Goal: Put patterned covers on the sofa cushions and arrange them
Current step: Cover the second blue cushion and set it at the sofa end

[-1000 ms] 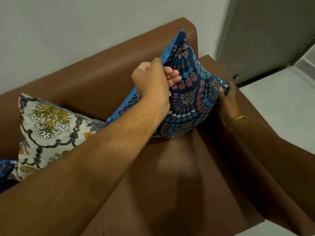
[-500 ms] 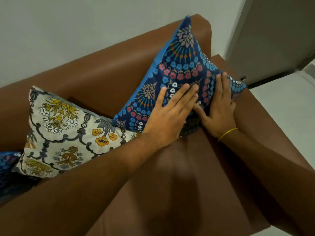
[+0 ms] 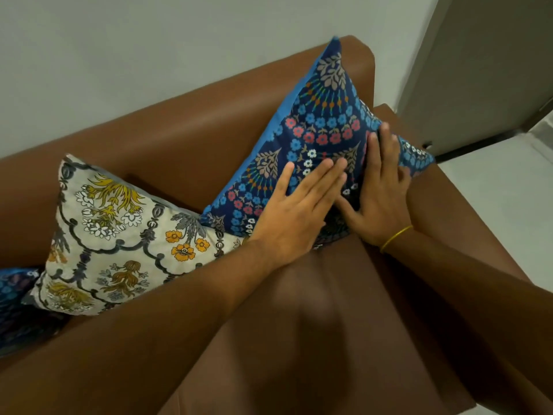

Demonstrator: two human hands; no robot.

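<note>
A dark blue cushion [image 3: 317, 121] with red and blue flowers leans upright in the right corner of the brown sofa [image 3: 191, 121], against the backrest and armrest. My left hand [image 3: 296, 208] lies flat on its lower front, fingers straight and together. My right hand [image 3: 380, 199], with a yellow band at the wrist, presses flat on the cushion's right part, fingers spread. Neither hand grips anything. To the left a cream cushion [image 3: 119, 235] with yellow and orange flowers leans against the backrest, touching the blue one.
Part of another dark blue patterned cushion [image 3: 15, 304] shows at the left edge. A pale wall rises behind the sofa. A grey door [image 3: 484, 70] and light floor [image 3: 502, 199] lie to the right of the armrest.
One second ago my left hand gripped the blue cushion's top edge and the right held its side. Both hands let go and now rest flat on its front; the cushion stands upright.
</note>
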